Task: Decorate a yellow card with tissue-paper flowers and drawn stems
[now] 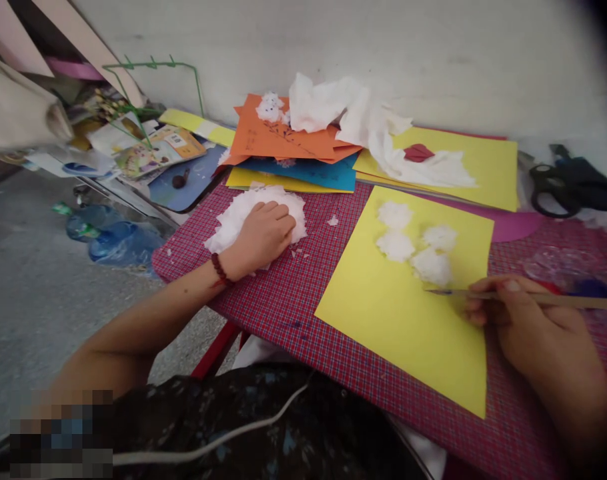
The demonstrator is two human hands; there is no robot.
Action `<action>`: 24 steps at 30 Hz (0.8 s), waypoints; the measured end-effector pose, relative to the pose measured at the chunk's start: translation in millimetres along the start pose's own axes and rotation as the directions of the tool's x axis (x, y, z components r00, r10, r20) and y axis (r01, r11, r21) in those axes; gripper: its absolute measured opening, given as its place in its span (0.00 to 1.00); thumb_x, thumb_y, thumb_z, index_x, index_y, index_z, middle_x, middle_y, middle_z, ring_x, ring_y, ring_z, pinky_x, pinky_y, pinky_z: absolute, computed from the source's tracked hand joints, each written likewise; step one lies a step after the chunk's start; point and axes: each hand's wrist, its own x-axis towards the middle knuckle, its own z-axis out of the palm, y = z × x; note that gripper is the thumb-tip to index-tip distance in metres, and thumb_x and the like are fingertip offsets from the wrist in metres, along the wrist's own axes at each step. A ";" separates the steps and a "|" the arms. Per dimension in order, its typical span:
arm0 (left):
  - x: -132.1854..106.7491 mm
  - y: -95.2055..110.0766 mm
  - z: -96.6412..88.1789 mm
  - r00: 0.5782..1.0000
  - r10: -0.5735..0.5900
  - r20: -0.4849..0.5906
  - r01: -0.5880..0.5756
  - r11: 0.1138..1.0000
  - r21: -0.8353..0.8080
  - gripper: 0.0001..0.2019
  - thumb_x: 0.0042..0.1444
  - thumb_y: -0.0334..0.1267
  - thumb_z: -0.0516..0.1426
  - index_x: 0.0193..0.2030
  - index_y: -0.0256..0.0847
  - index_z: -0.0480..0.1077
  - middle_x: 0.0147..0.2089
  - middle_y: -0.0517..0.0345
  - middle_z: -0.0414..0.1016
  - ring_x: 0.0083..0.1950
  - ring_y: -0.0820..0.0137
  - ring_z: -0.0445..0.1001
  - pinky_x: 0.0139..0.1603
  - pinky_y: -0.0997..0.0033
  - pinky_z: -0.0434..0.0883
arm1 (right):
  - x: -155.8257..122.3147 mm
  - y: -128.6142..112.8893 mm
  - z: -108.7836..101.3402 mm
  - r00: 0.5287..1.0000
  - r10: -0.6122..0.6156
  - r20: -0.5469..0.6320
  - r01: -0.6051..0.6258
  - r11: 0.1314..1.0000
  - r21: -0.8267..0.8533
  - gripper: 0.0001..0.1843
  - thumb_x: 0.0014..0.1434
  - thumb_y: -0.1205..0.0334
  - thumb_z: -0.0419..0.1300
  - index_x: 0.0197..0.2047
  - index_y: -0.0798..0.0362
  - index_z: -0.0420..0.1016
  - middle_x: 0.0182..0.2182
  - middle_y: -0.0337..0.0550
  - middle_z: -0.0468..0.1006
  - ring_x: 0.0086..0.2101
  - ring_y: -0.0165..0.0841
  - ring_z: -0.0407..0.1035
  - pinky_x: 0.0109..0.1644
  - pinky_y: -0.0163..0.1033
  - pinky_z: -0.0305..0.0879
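Note:
My right hand (pixel 531 327) grips a thin paintbrush (pixel 543 298) with a pale wooden handle. Its dark, pointed tip lies just below a white tuft on a yellow paper sheet (pixel 398 333). Two pairs of white tufts sit on that sheet, among them a left upper tuft (pixel 395 215) and a right lower tuft (pixel 432 267). My left hand (pixel 266 233), a beaded bracelet at its wrist, rests on a heap of torn white paper bits (pixel 228 220). Its fingers are curled downward, and what lies under them is hidden.
Behind the heap lie orange sheets (pixel 283 143) with a white tuft figure, over blue and yellow ones. Crumpled white tissue (pixel 328 107) spreads across more yellow paper (pixel 488 167). Black scissors (pixel 553 180) lie back right. Booklets (pixel 168 150) and plastic bottles (pixel 116 233) are at left.

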 end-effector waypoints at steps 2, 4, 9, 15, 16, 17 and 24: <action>-0.6 -3.3 -2.9 0.994 -0.086 -0.074 0.078 0.991 -0.107 0.05 0.57 0.30 0.55 0.30 0.40 0.69 0.32 0.54 0.70 0.38 0.63 0.68 0.39 0.61 0.65 | -0.1 0.1 0.4 1.000 -0.009 0.006 0.009 1.000 0.003 0.23 0.54 0.39 0.64 0.33 0.52 0.76 0.21 0.39 0.75 0.21 0.28 0.69 0.26 0.30 0.66; -2.1 -5.6 -6.8 0.982 -0.144 -0.123 0.117 0.972 -0.201 0.05 0.54 0.29 0.55 0.30 0.41 0.67 0.31 0.56 0.69 0.37 0.65 0.68 0.39 0.63 0.65 | 0.1 1.0 0.4 1.000 -0.006 0.011 0.006 1.000 0.009 0.23 0.54 0.38 0.64 0.33 0.52 0.75 0.21 0.39 0.75 0.21 0.28 0.69 0.25 0.31 0.65; -4.5 -6.3 -14.6 0.978 -0.175 -0.117 0.136 0.948 -0.287 0.05 0.53 0.28 0.55 0.29 0.42 0.65 0.30 0.58 0.70 0.37 0.67 0.69 0.39 0.65 0.67 | 1.7 4.7 -1.1 0.999 -0.018 0.036 0.017 0.999 0.040 0.23 0.55 0.39 0.63 0.33 0.53 0.75 0.22 0.39 0.75 0.20 0.28 0.69 0.24 0.31 0.65; -7.9 -28.5 -36.1 0.954 -0.243 -0.174 0.203 0.954 -0.218 0.05 0.57 0.31 0.55 0.31 0.43 0.69 0.34 0.56 0.74 0.40 0.66 0.72 0.44 0.63 0.69 | 2.8 5.1 -1.3 0.998 -0.060 0.031 0.060 0.998 0.003 0.22 0.57 0.40 0.62 0.34 0.53 0.75 0.20 0.38 0.74 0.20 0.29 0.68 0.24 0.32 0.65; -9.7 -33.9 -40.3 0.941 -0.278 -0.191 0.240 0.950 -0.199 0.05 0.57 0.31 0.55 0.32 0.43 0.69 0.34 0.56 0.74 0.41 0.66 0.72 0.45 0.63 0.69 | 2.3 4.0 -0.8 0.998 -0.060 0.032 0.061 0.998 -0.007 0.22 0.57 0.40 0.62 0.34 0.53 0.75 0.20 0.39 0.74 0.20 0.29 0.68 0.24 0.32 0.65; -11.7 -38.6 -43.8 0.929 -0.311 -0.201 0.276 0.943 -0.185 0.05 0.57 0.32 0.55 0.32 0.43 0.69 0.34 0.56 0.74 0.41 0.65 0.72 0.45 0.62 0.69 | 1.7 2.6 -0.3 0.997 -0.064 0.037 0.064 0.998 -0.016 0.22 0.57 0.39 0.62 0.34 0.53 0.75 0.20 0.39 0.74 0.20 0.29 0.68 0.24 0.32 0.65; -27.5 -37.3 -39.7 0.954 -0.274 -0.126 0.251 0.953 -0.171 0.06 0.60 0.34 0.54 0.35 0.42 0.72 0.38 0.52 0.75 0.43 0.63 0.72 0.48 0.59 0.69 | -0.1 -2.5 -0.8 0.995 -0.098 0.036 0.101 0.991 -0.089 0.26 0.55 0.35 0.60 0.32 0.52 0.75 0.20 0.39 0.74 0.21 0.31 0.68 0.25 0.35 0.66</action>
